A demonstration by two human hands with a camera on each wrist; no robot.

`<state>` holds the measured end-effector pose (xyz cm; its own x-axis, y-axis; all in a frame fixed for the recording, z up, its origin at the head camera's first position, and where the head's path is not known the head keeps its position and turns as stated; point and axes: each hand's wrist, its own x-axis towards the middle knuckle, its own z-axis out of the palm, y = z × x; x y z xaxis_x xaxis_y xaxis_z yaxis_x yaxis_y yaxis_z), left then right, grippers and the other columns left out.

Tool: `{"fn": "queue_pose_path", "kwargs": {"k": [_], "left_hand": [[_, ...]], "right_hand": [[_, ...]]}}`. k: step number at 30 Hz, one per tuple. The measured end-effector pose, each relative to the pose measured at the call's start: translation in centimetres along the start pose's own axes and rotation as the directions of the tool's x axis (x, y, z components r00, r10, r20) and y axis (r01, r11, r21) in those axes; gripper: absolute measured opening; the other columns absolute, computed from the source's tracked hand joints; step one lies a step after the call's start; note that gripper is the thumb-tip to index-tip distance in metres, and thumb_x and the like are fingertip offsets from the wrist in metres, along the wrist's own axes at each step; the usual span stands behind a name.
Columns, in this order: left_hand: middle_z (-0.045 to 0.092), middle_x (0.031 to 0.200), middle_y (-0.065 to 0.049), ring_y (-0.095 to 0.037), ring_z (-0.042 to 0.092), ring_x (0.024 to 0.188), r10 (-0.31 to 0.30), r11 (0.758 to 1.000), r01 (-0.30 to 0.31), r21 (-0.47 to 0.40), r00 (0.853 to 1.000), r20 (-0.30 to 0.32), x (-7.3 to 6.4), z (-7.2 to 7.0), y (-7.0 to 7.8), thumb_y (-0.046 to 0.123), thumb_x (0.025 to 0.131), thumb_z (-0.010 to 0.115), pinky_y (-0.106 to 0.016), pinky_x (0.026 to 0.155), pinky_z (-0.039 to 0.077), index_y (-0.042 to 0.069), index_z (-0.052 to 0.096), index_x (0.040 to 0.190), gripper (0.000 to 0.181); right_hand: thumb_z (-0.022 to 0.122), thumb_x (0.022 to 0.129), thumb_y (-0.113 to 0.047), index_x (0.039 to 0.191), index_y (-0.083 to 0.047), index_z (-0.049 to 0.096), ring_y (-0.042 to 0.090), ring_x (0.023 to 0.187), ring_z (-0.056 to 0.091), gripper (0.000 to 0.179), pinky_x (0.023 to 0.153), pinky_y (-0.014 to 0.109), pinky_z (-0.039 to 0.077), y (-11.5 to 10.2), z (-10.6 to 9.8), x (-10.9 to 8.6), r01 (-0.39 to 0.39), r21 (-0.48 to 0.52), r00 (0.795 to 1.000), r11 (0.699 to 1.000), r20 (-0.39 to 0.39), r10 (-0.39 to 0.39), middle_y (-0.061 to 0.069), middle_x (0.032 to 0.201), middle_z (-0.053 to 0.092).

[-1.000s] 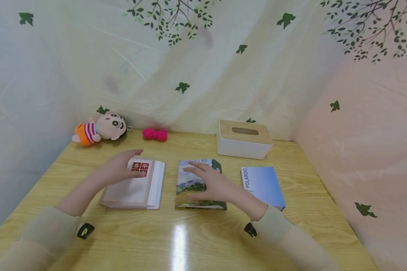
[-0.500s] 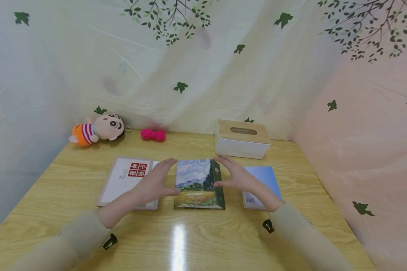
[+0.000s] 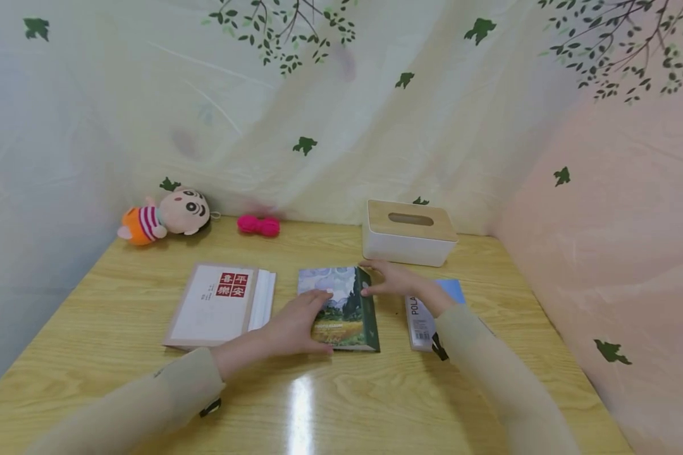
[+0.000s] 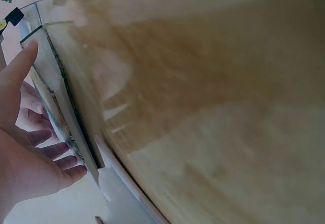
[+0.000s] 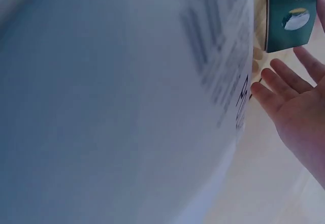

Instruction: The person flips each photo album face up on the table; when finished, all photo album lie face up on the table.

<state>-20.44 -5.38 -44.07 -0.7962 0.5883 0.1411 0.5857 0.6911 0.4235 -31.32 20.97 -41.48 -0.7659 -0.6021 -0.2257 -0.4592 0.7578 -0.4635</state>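
Observation:
A photo album point(image 3: 348, 316) with a painted landscape cover and dark green spine lies flat on the wooden table. Across its left front part reaches my left hand point(image 3: 296, 325), fingers extended over the cover and thumb near the front edge. In the left wrist view this hand point(image 4: 25, 153) lies alongside the album with its fingers spread; contact is hard to tell. At the spine side is my right hand point(image 3: 397, 279), its fingers near the far right corner. The right wrist view has those fingers point(image 5: 284, 84) fairly straight beside the green spine point(image 5: 294, 18).
Left of the album lies a white album point(image 3: 210, 309) with red characters. A blue-and-white Polaroid box point(image 3: 418, 325) sits under the right forearm. Along the back are a plush doll point(image 3: 167, 215), a pink bow-shaped item point(image 3: 258, 225) and a tissue box point(image 3: 410, 243).
Both hands first moved apart to the landscape album's sides. Since then my left hand has shifted right and nearer, over its cover, while the right moved slightly at the spine. The album stays put.

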Motion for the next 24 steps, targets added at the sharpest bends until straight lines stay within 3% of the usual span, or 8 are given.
{"fn": "queue_pose_path", "kwargs": {"k": [5, 10, 18, 24], "left_hand": [[0.038, 0.146, -0.015, -0.033, 0.034, 0.134, -0.003, 1.000, 0.002, 0.020, 0.999, 0.036, 0.1, 0.1, -0.1, 0.057, 0.064, 0.079, -0.049, 0.109, 0.032, 0.007, 0.039, 0.142, 0.101], [0.040, 0.143, -0.014, -0.031, 0.036, 0.133, -0.015, 1.000, 0.014, 0.018, 1.000, 0.027, 0.3, 0.2, -0.2, 0.056, 0.065, 0.078, -0.047, 0.108, 0.034, 0.008, 0.042, 0.140, 0.096], [0.043, 0.141, -0.015, -0.031, 0.039, 0.130, -0.006, 1.000, 0.006, -0.004, 1.000, 0.011, 0.3, 0.2, -0.2, 0.053, 0.064, 0.080, -0.046, 0.108, 0.035, 0.006, 0.045, 0.137, 0.094], [0.043, 0.141, -0.014, -0.031, 0.040, 0.130, 0.012, 1.000, -0.012, -0.029, 1.000, -0.005, 0.2, 0.2, -0.5, 0.054, 0.065, 0.078, -0.044, 0.107, 0.037, 0.007, 0.045, 0.137, 0.092]], "right_hand": [[0.067, 0.083, -0.048, 0.145, -0.011, 0.037, 0.030, 0.139, 0.029, 0.078, 0.114, 0.047, 0.023, 0.3, -0.4, 0.7, -0.017, 0.000, 0.999, 1.000, 0.043, 0.017, 0.012, 0.149, 0.036], [0.068, 0.083, -0.047, 0.144, -0.013, 0.038, 0.029, 0.140, 0.026, 0.076, 0.115, 0.048, 0.020, 0.1, -0.6, 0.9, -0.042, 0.036, 0.997, 0.998, 0.064, 0.039, 0.012, 0.150, 0.035], [0.067, 0.087, -0.038, 0.142, -0.005, 0.039, 0.033, 0.134, 0.036, 0.069, 0.110, 0.047, 0.031, 0.1, -1.0, 0.7, -0.013, 0.130, 0.998, 0.991, 0.060, 0.005, 0.016, 0.143, 0.041], [0.066, 0.088, -0.034, 0.140, -0.009, 0.041, 0.033, 0.130, 0.041, 0.062, 0.104, 0.045, 0.040, -0.2, -1.6, 0.5, -0.027, 0.237, 0.999, 0.971, 0.045, 0.017, 0.017, 0.141, 0.043]]}}
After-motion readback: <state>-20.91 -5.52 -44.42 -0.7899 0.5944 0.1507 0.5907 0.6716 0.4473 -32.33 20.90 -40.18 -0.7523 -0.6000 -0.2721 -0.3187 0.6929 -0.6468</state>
